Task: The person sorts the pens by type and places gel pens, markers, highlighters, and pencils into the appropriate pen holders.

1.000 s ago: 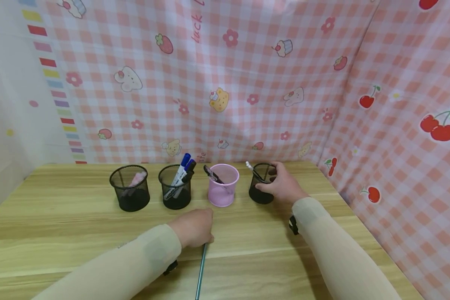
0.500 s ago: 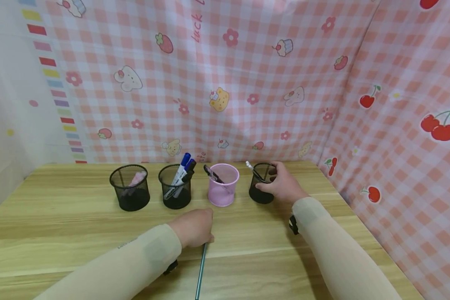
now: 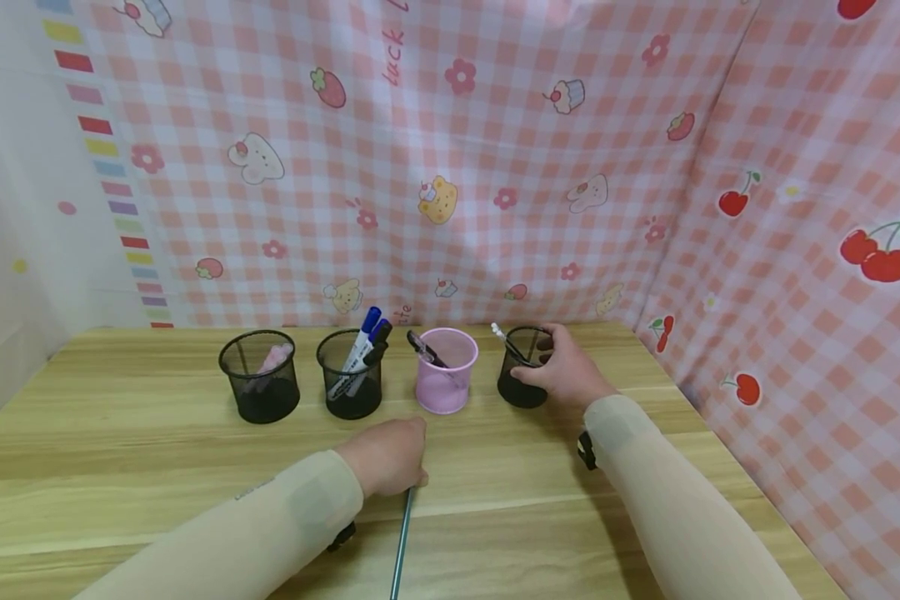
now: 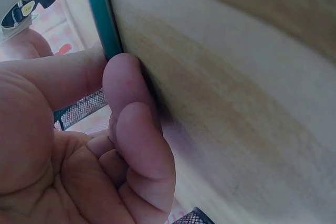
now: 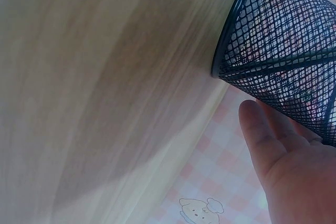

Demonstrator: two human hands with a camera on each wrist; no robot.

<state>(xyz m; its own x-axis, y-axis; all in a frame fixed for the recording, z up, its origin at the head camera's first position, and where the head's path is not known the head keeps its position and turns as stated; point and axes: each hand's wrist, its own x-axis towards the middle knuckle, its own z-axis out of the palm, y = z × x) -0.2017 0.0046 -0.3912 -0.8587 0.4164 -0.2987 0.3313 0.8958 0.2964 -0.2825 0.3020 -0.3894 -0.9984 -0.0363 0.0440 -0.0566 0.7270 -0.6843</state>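
My left hand (image 3: 386, 455) is low over the table, left of centre, pinching the end of a long teal pencil (image 3: 402, 546) between thumb and fingers. In the left wrist view the teal pencil (image 4: 100, 11) has a dark stripe and lies along the wood. On the right, my right hand (image 3: 567, 372) grips a black mesh pen holder (image 3: 517, 385) by its side, thumb in front and fingers behind. A dark pen with a white top (image 3: 504, 337) leans in that holder. The right wrist view shows the mesh wall (image 5: 278, 45) beside the fingers.
Left of the held one stand a pink pen holder (image 3: 442, 392) with a black pen, a black mesh holder (image 3: 354, 400) with several markers, and another black mesh holder (image 3: 268, 402) with something pale pink. A checked cloth (image 3: 495, 150) hangs behind the wooden table (image 3: 120, 467).
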